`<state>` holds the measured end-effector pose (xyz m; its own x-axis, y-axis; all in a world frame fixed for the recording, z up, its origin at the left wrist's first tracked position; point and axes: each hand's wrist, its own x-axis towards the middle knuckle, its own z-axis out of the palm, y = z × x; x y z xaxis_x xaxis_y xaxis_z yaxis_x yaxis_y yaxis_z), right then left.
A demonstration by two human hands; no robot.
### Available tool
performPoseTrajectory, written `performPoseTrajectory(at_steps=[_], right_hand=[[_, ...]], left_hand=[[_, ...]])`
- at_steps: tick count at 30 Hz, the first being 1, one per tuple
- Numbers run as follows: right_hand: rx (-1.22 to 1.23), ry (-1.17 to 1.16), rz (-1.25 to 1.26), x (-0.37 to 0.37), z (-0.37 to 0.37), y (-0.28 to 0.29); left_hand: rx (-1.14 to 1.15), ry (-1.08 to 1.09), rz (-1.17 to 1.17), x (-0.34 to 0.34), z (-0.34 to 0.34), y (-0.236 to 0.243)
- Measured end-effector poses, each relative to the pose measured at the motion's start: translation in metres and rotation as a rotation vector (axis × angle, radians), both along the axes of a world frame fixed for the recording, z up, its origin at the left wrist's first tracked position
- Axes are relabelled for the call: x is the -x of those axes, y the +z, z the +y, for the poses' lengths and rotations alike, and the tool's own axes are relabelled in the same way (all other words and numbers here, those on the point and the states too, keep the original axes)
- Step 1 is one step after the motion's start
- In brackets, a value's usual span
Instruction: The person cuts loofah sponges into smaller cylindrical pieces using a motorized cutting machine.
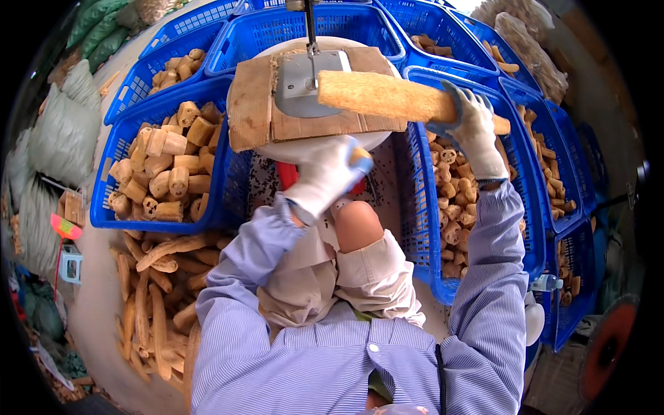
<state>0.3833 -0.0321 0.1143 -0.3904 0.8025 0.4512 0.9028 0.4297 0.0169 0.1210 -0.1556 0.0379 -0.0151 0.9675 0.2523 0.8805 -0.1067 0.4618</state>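
My right hand (477, 128), in a white glove with grey-blue fingers, is closed around a long dried loofah (387, 95). The loofah lies nearly level, and its left end reaches over the grey metal plate (297, 93) of a machine. A thin upright strip like a saw blade (312, 59) comes down to that plate, near the loofah's end. Brown cardboard (250, 104) surrounds the plate. Below the cardboard's front edge, my left hand (321, 176) is closed on a short loofah piece (361, 153), above my knees. That hand is slightly blurred.
A blue basket (128, 223) of short loofah pieces stands left, and another blue basket (423, 242) of pieces stands right. Whole loofahs (158, 325) lie heaped at lower left. More blue baskets (304, 34) ring the machine. Filled sacks (66, 138) are at far left.
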Motion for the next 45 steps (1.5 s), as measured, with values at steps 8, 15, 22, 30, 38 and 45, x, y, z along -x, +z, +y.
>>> performPoseTrajectory(at_steps=[8, 15, 22, 30, 38, 45], right_hand=[[0.124, 0.095, -0.228, 0.107, 0.028, -0.012], [0.136, 0.183, -0.13, 0.157, 0.052, -0.046], [0.169, 0.193, -0.204, 0.181, 0.058, -0.042], [0.157, 0.197, -0.262, 0.189, 0.056, -0.034], [0.159, 0.215, -0.341, 0.191, 0.062, -0.037], [0.143, 0.184, -0.392, 0.201, 0.069, -0.029]], left_hand=[[0.018, -0.631, 0.308, -0.193, 0.0, -0.078], [0.332, -0.433, 0.024, -0.109, -0.035, -0.02], [-0.263, -0.059, -0.475, 0.018, -0.065, -0.002], [-0.258, 0.307, -0.535, 0.186, 0.031, -0.009], [-0.236, 0.145, -0.87, 0.197, 0.052, -0.011], [-0.255, 0.227, -0.891, 0.199, 0.065, -0.009]])
